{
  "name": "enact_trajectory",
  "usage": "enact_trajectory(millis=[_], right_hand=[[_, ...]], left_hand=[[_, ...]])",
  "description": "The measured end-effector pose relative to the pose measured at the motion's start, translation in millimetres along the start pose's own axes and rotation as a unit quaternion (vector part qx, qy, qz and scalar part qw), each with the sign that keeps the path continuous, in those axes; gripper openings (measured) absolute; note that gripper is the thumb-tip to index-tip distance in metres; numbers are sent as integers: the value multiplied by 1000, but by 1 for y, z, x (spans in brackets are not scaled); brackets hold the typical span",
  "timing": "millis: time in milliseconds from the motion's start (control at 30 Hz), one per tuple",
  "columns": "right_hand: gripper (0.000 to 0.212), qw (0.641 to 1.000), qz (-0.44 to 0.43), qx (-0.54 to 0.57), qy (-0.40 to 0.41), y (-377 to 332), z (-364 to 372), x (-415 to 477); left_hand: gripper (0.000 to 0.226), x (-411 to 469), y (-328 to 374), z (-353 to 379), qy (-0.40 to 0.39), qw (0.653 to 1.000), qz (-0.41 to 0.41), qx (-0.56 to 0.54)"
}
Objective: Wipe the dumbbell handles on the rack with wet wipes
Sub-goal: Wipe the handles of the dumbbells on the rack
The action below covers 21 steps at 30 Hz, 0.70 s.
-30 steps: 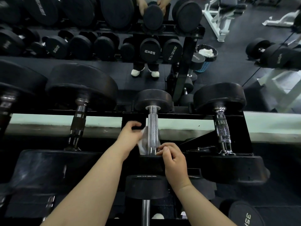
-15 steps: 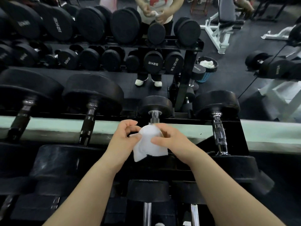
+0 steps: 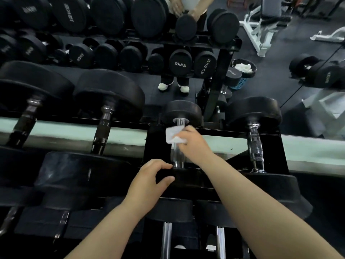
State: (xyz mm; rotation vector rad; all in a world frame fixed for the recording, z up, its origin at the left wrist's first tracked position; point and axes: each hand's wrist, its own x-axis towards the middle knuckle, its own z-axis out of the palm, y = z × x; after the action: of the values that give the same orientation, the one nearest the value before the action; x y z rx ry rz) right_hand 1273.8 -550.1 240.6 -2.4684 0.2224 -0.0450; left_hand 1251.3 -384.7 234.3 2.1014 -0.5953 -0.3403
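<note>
A small black dumbbell lies on the top tier of the rack (image 3: 272,146), its chrome handle (image 3: 177,156) running away from me. My right hand (image 3: 194,144) grips a white wet wipe (image 3: 172,136) wrapped round the far end of that handle, close to the far head (image 3: 182,113). My left hand (image 3: 149,182) rests on the near black head (image 3: 186,178) of the same dumbbell, fingers curled over its edge and thumb apart. The near part of the handle shows bare.
Larger dumbbells lie to both sides, with chrome handles at left (image 3: 103,128) and right (image 3: 254,144). More handles (image 3: 166,240) show on the lower tier. A mirror behind reflects the rack, a person's legs and a blue bin (image 3: 242,75) holding used wipes.
Both hands held the wipe half a second ago. Now the right hand alone grips it on the handle's far end, and the left hand has dropped to the near head.
</note>
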Motion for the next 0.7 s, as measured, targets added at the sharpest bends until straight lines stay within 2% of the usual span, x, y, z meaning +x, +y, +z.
enact_trajectory(millis=[100,167,233,333,400,500,533,567,633,700], right_hand=[[28,991,-33,-58,-116,5,4,-10],[28,984,-45,-90,-148,6,3,-10],[29,992,-39,-80,-90,6,3,-2],[29,997,18,22,72,4,2,12],[28,997,24,24,65,6,0,11],[28,996,18,87,-32,10,-1,-5],[27,992,35,118,-38,11,-2,-10],[27,986,65,152,-10,15,-2,-12],[24,957,153,224,100,20,-4,-11],[15,925,211,286,130,21,-7,-6]], left_hand=[[23,1,-1,-1,-6,1000,6,5],[23,0,-1,-1,-3,1000,7,9],[24,1,-2,-1,-5,1000,7,11],[24,0,-2,-2,-5,1000,2,12],[23,1,-2,-1,0,1000,1,10],[23,1,-1,-1,-1,1000,-4,9],[23,1,-1,-1,-3,1000,-1,12],[23,1,-2,0,-5,1000,3,14],[24,-1,-2,0,-8,1000,6,17],[25,-2,-2,0,-7,1000,9,20]])
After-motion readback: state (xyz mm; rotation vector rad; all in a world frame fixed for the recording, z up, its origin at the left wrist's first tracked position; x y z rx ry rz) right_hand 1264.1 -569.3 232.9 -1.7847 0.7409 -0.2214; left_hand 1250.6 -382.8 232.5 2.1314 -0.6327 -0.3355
